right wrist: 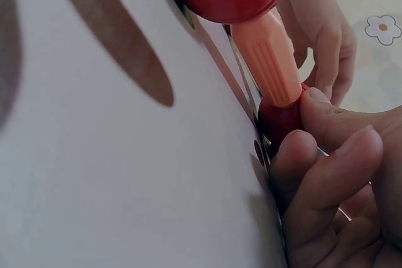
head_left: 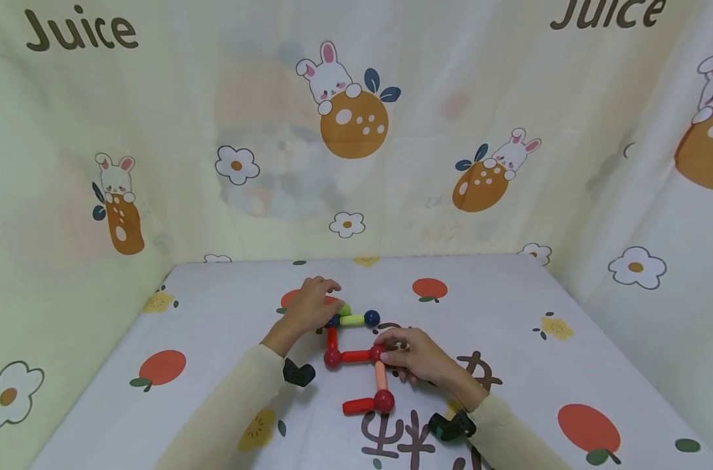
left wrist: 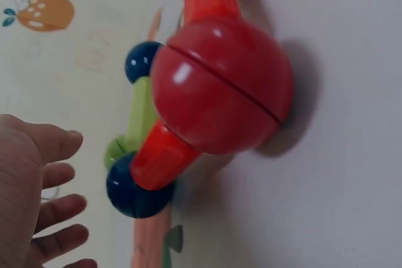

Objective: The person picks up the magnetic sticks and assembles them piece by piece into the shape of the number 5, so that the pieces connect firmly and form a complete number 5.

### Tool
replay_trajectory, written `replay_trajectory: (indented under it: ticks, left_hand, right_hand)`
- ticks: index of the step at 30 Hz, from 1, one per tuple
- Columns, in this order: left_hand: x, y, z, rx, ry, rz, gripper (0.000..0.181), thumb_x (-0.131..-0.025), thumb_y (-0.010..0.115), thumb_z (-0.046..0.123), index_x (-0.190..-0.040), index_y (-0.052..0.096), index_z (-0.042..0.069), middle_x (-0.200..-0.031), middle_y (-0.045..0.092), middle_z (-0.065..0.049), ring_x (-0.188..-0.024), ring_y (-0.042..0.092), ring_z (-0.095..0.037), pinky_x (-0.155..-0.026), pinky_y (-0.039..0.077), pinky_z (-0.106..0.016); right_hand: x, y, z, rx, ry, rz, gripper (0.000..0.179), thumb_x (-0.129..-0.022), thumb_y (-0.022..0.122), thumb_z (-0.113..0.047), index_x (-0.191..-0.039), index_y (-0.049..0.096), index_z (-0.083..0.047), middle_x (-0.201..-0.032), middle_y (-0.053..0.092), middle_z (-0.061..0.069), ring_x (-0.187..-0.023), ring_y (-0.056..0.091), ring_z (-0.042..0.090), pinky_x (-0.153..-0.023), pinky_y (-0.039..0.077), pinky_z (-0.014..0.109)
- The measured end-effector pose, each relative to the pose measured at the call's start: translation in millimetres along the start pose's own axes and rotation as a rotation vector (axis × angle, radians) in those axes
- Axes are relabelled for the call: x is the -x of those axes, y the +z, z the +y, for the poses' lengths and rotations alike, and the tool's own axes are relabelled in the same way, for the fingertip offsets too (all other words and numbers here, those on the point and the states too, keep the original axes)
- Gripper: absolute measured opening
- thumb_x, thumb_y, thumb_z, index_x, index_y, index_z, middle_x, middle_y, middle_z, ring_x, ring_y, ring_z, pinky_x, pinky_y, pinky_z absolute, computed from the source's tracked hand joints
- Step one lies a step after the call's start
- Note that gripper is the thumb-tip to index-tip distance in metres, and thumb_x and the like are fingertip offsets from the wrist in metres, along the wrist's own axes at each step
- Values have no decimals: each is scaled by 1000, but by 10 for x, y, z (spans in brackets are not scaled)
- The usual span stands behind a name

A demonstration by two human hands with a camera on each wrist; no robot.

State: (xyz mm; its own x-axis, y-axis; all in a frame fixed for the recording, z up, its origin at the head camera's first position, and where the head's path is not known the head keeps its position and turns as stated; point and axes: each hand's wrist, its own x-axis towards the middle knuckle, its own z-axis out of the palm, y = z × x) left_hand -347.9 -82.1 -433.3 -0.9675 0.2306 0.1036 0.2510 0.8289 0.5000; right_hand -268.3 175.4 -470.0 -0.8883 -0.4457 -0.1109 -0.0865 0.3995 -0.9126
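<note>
Magnetic rods and balls form a zigzag chain on the table. My right hand (head_left: 417, 356) pinches a red ball (right wrist: 281, 120) at a bend of the chain. From that ball a red rod (head_left: 356, 356) runs left to another red ball (left wrist: 223, 86), and an orange-pink rod (right wrist: 267, 58) leads to the near red ball (head_left: 384, 401). A further red rod (head_left: 359, 407) sticks out there. My left hand (head_left: 310, 305) hovers with loose fingers beside a blue ball (left wrist: 139, 186), apart from it. A lime rod (head_left: 351, 320) joins this to another blue ball (head_left: 372, 318); a green ball (left wrist: 116, 150) sits close by.
A white cloth with printed fruit covers the table (head_left: 215, 313). Printed curtains (head_left: 262, 209) stand behind it and at both sides. Dark wrist devices, a left one (head_left: 299, 373) and a right one (head_left: 452, 425), sit below the hands.
</note>
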Motion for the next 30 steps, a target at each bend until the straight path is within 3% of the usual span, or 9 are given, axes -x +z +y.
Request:
replay_trajectory:
  ticks: [6,11,17,25,30]
  left_hand:
    - [-87,65,10,-39,-38,-49,40,-96,69,35,-128,69,12,-110,66,-5,-103,55,-20,-81,55,-35]
    - [-106,83,35,-20,-61,-70,35,-96,69,33,-122,71,10,-97,65,-2,-92,56,-20,-74,52,-32]
    - [-91,110,66,12,-79,-119,33,-96,69,36,-118,73,11,-96,66,-1,-89,58,-19,-74,53,-31]
    - [-98,167,73,-9,-74,-172,38,-95,67,39,-122,72,12,-103,67,-1,-93,58,-19,-82,55,-34]
    - [-94,175,67,-5,-80,-183,38,-95,69,40,-120,71,11,-95,65,-1,-90,58,-19,-78,54,-33]
  right_hand:
    - [8,-5,12,-3,-22,-1,32,-95,72,-21,-126,68,-14,-113,65,8,-53,57,18,-44,44,23]
    - [6,-6,4,-5,-23,3,31,-95,72,-21,-125,68,-14,-113,65,8,-53,57,17,-44,44,23]
    - [7,-2,18,-8,-20,6,32,-95,72,-22,-125,68,-14,-113,65,8,-53,57,17,-43,43,23]
    - [16,-1,30,-4,-33,2,31,-95,72,-21,-125,68,-15,-114,66,8,-52,57,17,-43,44,23]
    - [16,-3,20,-2,-42,-3,32,-95,72,-22,-126,68,-14,-115,66,8,-52,57,17,-43,44,23]
